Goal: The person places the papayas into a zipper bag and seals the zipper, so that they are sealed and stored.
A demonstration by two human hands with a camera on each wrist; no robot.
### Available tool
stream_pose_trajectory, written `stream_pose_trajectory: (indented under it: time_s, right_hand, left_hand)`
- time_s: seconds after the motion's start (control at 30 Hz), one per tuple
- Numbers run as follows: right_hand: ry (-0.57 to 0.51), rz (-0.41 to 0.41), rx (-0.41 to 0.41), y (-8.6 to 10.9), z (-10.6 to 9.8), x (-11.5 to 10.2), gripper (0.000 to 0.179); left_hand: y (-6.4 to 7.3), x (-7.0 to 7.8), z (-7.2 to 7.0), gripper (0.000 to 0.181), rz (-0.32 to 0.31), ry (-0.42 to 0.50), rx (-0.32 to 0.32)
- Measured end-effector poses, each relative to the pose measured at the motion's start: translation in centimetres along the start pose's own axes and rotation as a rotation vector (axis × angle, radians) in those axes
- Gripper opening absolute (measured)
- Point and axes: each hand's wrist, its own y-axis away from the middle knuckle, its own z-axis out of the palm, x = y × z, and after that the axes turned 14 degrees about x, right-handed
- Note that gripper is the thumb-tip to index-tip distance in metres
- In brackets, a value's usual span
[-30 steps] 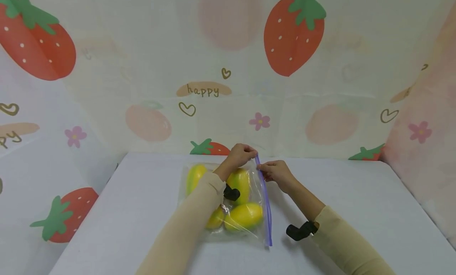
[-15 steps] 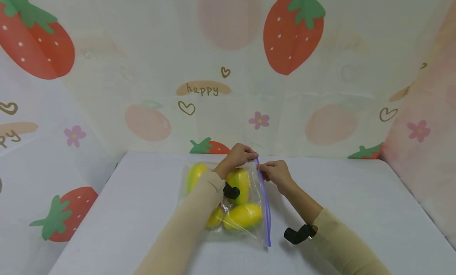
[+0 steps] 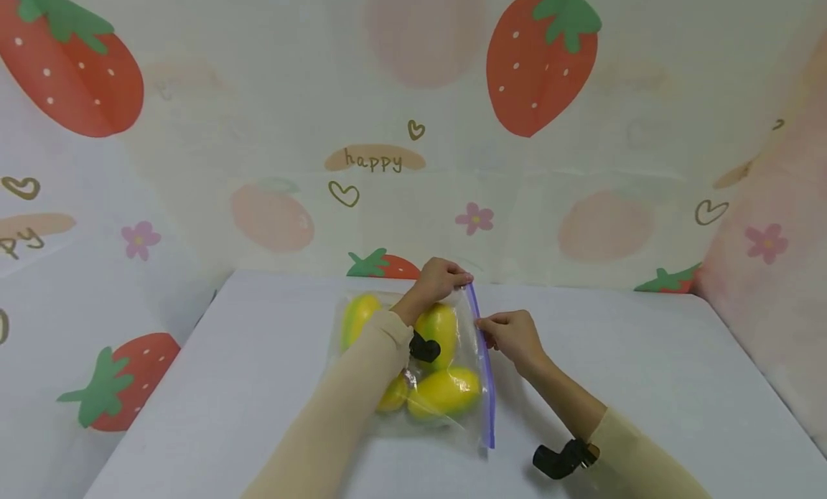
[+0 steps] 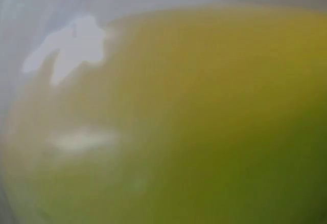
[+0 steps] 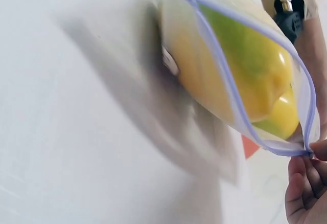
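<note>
A clear zip bag (image 3: 464, 341) lies on the white table with several yellow-green mangoes (image 3: 444, 393) in it. Its purple zip strip (image 3: 488, 395) runs along the right side. At the far end of that strip my left hand (image 3: 436, 278) pinches the corner, the forearm crossing over the bag and hiding part of the fruit. My right hand (image 3: 515, 337) pinches the strip a little nearer, thumb against finger. In the right wrist view the two purple zip edges (image 5: 225, 70) stand apart, with fruit showing between them. A blurred mango (image 4: 194, 106) fills the left wrist view.
Black wrist cameras sit on both forearms, the right one (image 3: 565, 459) low over the table (image 3: 646, 355). Behind the table hangs a strawberry-print cloth (image 3: 388, 219), which also covers both sides.
My right hand has slid along the zip strip toward me, away from the left hand. The left hand keeps its pinch at the far corner.
</note>
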Motion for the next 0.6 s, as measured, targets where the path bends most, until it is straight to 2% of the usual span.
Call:
stream_pose_trajectory:
  time_s: [0.07,0.2,0.4,0.6]
  right_hand:
    - [0.008,0.000,-0.009,0.8,-0.2,0.1,0.028]
    - [0.034,0.006,-0.008,2.5,-1.0,0.4,0.027]
    - [0.028,-0.006,-0.031,5.2,-1.3,1.1,0.023]
    - [0.035,0.076,-0.021,8.6,-1.4,3.0,0.017]
  left_hand:
    - [0.1,0.0,-0.1,0.025,0.004,-0.002,0.013]
    - [0.4,0.3,-0.2,0.026,0.014,0.015,-0.002]
    - [0.3,0.5,-0.9,0.025,-0.016,0.021,0.033]
    - [0.2,0.1,-1.3,0.025,-0.012,0.036,0.062]
